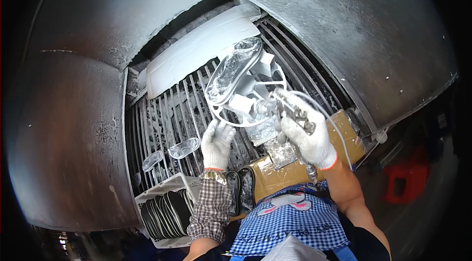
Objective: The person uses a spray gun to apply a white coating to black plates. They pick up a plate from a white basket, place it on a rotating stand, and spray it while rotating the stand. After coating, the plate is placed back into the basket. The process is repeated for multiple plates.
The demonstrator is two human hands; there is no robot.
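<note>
1. The wire holder point(246, 97), a round white frame with spokes, looks light and stiff; the left hand point(217, 144) grips its lower rim, fingers curled shut round the thin ring, which seems the safest place to hold it, clear of the piece it carries
2. The shoe sole point(233, 71) fixed on top of the holder is a glossy, translucent oval with a wet or shiny sheen; it is probably light, a little flexible and slippery, so taking it by the edge or leaving it on the frame would suit better than touching the face
3. The right hand point(310, 138), in a white knit glove with an orange cuff, is closed round a metal spray gun point(295, 113) whose nozzle sits just beside the holder's right rim; a thin hose point(339, 135) trails from it
4. Holder and sole are held up over a coated grille point(167, 118) inside a grey metal booth
5. Two more clear soles point(172, 153) lie on the grille to the left; a white crate point(167, 209) of dark soles stands below, near the left forearm
</note>
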